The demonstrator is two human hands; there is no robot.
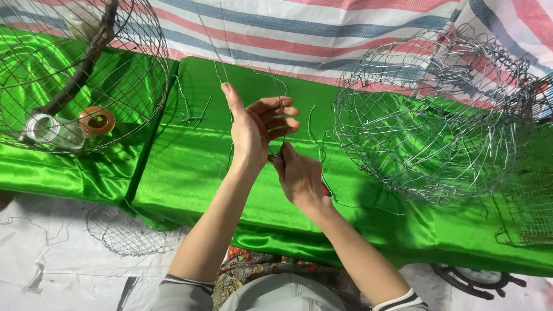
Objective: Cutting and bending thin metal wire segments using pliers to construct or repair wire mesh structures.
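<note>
Both forearms come up over the green satin cloth (190, 167), big wire basket (432, 115) off right of the grip, right hand (299, 175) pinching thin wire (280, 118) that runs upward past the left hand (253, 129), whose fingers curl around it.

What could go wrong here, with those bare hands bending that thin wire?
The thin wire runs between the fingers of the left hand and the right hand, both bare, so a cut end might prick or scratch the skin. Loose wire strands lie on the slippery-looking green cloth and could snag it or slide off. The wire basket sits close by the right hand, and the long wire could tangle in its mesh.
</note>
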